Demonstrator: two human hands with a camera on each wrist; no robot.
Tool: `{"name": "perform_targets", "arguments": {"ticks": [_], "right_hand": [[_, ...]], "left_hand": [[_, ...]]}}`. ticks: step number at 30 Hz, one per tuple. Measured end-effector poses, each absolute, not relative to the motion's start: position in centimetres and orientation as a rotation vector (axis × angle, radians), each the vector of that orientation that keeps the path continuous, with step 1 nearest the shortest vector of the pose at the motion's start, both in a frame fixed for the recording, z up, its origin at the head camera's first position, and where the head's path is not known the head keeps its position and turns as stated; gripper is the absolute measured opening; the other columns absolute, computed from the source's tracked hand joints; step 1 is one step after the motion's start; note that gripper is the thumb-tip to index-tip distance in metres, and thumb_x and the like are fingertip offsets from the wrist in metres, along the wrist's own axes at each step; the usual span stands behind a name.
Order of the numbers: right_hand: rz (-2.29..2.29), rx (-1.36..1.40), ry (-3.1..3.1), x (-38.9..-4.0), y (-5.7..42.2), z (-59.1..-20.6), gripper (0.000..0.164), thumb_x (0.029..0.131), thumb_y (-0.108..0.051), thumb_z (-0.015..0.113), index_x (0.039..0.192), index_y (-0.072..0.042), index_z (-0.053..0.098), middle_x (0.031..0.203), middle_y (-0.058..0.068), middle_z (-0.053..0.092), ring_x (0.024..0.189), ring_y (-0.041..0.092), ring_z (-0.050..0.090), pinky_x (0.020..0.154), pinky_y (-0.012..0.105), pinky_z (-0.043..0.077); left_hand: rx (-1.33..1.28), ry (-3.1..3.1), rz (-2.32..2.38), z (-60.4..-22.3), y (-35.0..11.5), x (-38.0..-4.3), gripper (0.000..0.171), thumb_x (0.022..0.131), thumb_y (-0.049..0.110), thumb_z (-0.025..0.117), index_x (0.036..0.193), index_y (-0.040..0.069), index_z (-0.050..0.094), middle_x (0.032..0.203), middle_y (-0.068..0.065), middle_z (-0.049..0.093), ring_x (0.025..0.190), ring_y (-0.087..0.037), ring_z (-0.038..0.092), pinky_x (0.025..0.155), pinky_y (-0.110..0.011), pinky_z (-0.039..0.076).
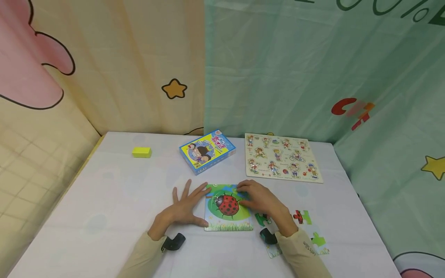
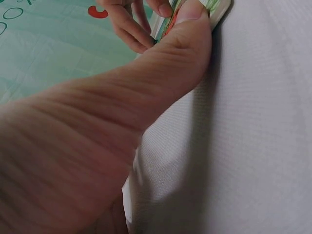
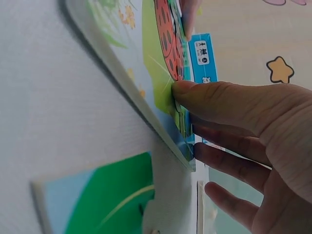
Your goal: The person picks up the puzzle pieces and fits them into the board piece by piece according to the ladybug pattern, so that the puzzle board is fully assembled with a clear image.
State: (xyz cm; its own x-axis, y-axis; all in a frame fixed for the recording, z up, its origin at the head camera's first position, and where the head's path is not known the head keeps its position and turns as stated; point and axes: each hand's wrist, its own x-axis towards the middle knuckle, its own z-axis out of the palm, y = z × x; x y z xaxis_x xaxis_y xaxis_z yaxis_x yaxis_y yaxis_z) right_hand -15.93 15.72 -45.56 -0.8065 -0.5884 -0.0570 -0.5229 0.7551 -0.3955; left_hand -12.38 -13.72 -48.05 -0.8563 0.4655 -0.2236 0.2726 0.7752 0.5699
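Note:
A ladybird puzzle board [image 1: 227, 210] lies flat on the white table near me. My left hand [image 1: 185, 206] rests flat beside it with fingers spread; its thumb [image 2: 192, 22] touches the board's left edge. My right hand [image 1: 258, 197] is over the board's upper right part. There its thumb [image 3: 214, 97] and fingers pinch a thin puzzle piece [image 3: 182, 122] at the board's edge [image 3: 146, 112]. Loose pieces lie to the right: a green one [image 1: 263, 219], a red and green one [image 1: 301, 217] and another green one [image 1: 320, 241].
A blue box [image 1: 207, 151] lies behind the board. A peg puzzle board with small figures [image 1: 281, 157] lies at the back right, and a yellow block [image 1: 141, 152] at the back left. Cloth walls close in the table on three sides.

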Motion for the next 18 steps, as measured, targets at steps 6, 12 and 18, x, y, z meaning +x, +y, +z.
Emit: {"name": "perform_targets", "arguments": {"ticks": [6, 12, 18], "right_hand": [[-0.535, -0.877, 2.77, -16.01, 15.83, -45.69, 0.04, 0.089, -0.025, 0.077, 0.123, -0.005, 0.071, 0.134, 0.006, 0.061, 0.129, 0.026, 0.054, 0.109, 0.044, 0.045], [-0.519, -0.866, 2.749, -15.77, 16.04, -45.57, 0.04, 0.092, -0.024, 0.074, 0.128, -0.007, 0.068, 0.136, 0.008, 0.056, 0.129, 0.026, 0.05, 0.105, 0.046, 0.048], [-0.522, -0.836, 2.745, -15.82, 16.37, -45.39, 0.044, 0.092, -0.024, 0.074, 0.131, -0.009, 0.064, 0.136, 0.007, 0.058, 0.126, 0.025, 0.055, 0.105, 0.045, 0.048]], "left_hand": [[0.562, 2.617, 0.755, -47.97, -13.72, -12.38, 0.11, 0.069, 0.054, 0.087, 0.158, 0.025, 0.03, 0.17, -0.001, 0.013, 0.151, -0.049, -0.017, 0.106, -0.079, -0.018], [0.559, 2.613, 0.751, -48.05, -13.79, -12.36, 0.11, 0.068, 0.055, 0.087, 0.158, 0.025, 0.03, 0.17, -0.001, 0.013, 0.151, -0.049, -0.017, 0.106, -0.079, -0.018], [0.562, 2.616, 0.758, -48.11, -13.79, -12.4, 0.11, 0.069, 0.053, 0.087, 0.158, 0.026, 0.03, 0.17, -0.002, 0.013, 0.151, -0.049, -0.016, 0.106, -0.079, -0.017]]}}
